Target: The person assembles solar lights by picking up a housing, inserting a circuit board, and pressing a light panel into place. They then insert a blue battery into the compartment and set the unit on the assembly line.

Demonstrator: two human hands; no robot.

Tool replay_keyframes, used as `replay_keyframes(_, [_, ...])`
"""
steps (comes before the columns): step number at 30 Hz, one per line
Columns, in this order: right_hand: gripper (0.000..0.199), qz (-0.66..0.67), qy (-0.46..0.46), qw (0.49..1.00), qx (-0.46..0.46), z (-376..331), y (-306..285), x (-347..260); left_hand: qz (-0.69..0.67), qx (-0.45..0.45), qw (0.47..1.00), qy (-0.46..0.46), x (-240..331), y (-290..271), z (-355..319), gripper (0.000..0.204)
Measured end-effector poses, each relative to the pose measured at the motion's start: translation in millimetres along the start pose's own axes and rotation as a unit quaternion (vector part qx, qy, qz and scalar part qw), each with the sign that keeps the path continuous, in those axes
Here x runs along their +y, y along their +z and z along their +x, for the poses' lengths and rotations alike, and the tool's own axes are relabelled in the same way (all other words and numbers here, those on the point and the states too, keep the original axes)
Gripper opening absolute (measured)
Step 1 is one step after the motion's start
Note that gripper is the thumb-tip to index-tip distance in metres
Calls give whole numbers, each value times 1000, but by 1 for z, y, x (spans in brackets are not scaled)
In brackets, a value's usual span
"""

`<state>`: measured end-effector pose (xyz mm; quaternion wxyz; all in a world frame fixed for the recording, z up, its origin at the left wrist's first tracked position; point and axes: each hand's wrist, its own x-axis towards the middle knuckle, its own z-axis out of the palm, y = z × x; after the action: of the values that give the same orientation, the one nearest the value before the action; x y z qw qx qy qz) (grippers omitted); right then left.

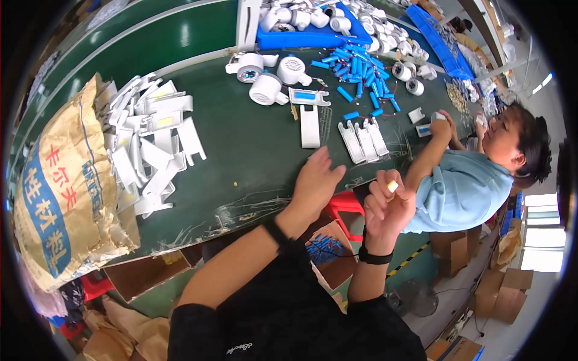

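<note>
My left hand (318,179) reaches over the table's front edge, fingers stretched out and thumb apart, holding nothing visible. Its fingertips are just short of a flat white plastic cover (310,127). Off to the right, my right hand (388,207) is raised and closed, pinching a small white and pale-yellow piece (392,186) whose exact kind I cannot make out. Beyond the hands, several white plastic shells (363,142) lie side by side. Behind the cover is a white housing with a blue battery cell (305,96) inside. Round white fan heads (268,89) sit farther back.
Loose blue battery cells (361,69) are heaped at the back. A torn paper sack (66,186) and a pile of white covers (158,141) occupy the left. Blue bins (313,40) hold white parts. A co-worker (463,186) sits at the right; a red stool (346,210) stands below the edge.
</note>
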<state>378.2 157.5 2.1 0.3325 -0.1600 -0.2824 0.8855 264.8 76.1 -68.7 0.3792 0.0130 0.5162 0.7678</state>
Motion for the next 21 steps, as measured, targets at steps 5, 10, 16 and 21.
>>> replay_keyframes(5, [19,101,122,983,-96,7,-3,22,482,-50,818,311,71,-105,-38,35])
replay_keyframes(10, [40,-12,241,967,-80,13,39,79,680,187,588,396,148,-206,-16,47])
replay_keyframes(16, [33,-114,253,950,-142,-6,80,117,822,226,450,266,149,-171,21,46])
replay_keyframes(21, [20,-258,199,926,-189,2,56,109,806,143,448,360,132,-198,-2,38])
